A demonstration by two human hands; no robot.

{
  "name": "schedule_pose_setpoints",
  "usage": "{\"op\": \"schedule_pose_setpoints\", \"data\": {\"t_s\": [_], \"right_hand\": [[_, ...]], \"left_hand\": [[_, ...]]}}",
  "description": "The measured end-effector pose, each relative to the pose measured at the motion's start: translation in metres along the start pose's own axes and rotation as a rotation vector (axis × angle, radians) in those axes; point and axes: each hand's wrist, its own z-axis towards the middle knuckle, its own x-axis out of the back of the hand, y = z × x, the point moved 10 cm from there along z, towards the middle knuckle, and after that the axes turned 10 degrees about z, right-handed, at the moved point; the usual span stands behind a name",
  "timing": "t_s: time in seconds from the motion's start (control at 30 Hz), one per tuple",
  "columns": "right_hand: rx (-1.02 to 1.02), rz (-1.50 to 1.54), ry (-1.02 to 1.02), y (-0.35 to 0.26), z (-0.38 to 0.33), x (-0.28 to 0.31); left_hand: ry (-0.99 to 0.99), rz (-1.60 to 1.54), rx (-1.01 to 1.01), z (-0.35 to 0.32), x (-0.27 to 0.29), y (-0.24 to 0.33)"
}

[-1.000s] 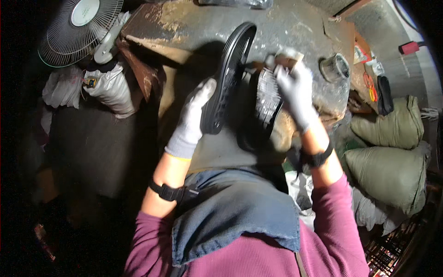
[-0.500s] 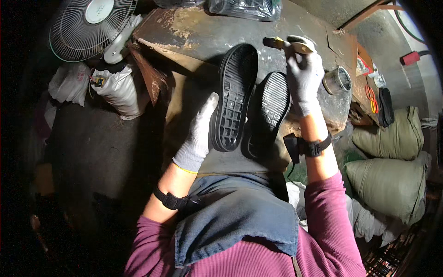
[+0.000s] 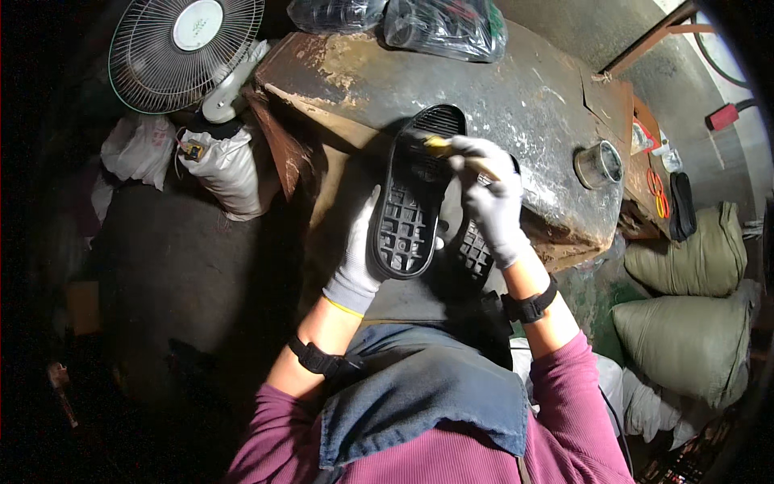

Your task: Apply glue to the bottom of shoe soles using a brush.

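Observation:
My left hand (image 3: 360,250), in a whitish-grey work glove, grips a black rubber shoe sole (image 3: 403,222) by its left edge, with a fingertip showing past the right side. The sole's hollow inner side faces up, ribbed at the toe and gridded toward the heel. In my gloved right hand (image 3: 492,189) is a brush (image 3: 438,146) with a yellow part near its dark bristles. It reaches over the front half of the sole; whether the bristles touch is blurred. A second black sole (image 3: 474,246) lies to the right, partly hidden by my right hand.
A worn bench (image 3: 540,105) spreads ahead, bearing a metal can (image 3: 598,165) at the right and plastic-wrapped bundles (image 3: 445,28) at the back. Left stands a fan (image 3: 181,60) above white sacks (image 3: 222,169). Orange-handled scissors (image 3: 658,194) and green sacks (image 3: 685,343) are on the right.
My right hand has brought the brush down and left, from above the bench to over the held sole. The sole sits slightly lower in view, still in my left hand.

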Motion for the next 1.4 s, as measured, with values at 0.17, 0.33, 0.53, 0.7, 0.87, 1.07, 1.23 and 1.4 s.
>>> {"op": "schedule_pose_setpoints", "data": {"t_s": [0.17,0.33,0.53,0.7,0.87,1.07,1.23,1.4], "right_hand": [[-0.303,0.147,0.173,0.068,0.018,0.040],[-0.436,0.417,-0.030,0.051,-0.012,-0.015],[-0.290,0.304,-0.189,-0.011,-0.028,-0.034],[0.117,0.200,-0.425,-0.077,-0.042,-0.045],[0.027,0.256,-0.549,-0.079,-0.052,-0.028],[-0.777,0.523,-0.265,-0.021,-0.061,-0.038],[-0.740,0.571,-0.231,-0.010,-0.051,-0.050],[-0.788,0.193,-0.431,0.017,-0.070,-0.059]], "left_hand": [[-0.040,-0.013,0.026,0.002,-0.021,-0.006],[-0.043,0.016,0.050,0.003,-0.005,-0.009],[-0.087,-0.051,-0.059,0.009,0.009,0.006],[-0.056,0.079,-0.106,0.009,0.012,0.035],[-0.073,0.269,-0.141,0.002,0.007,0.074],[-0.006,0.410,-0.157,-0.007,0.009,0.094],[0.329,0.624,-0.333,-0.018,0.055,0.117],[0.306,0.332,-0.374,-0.056,0.087,0.115]]}}
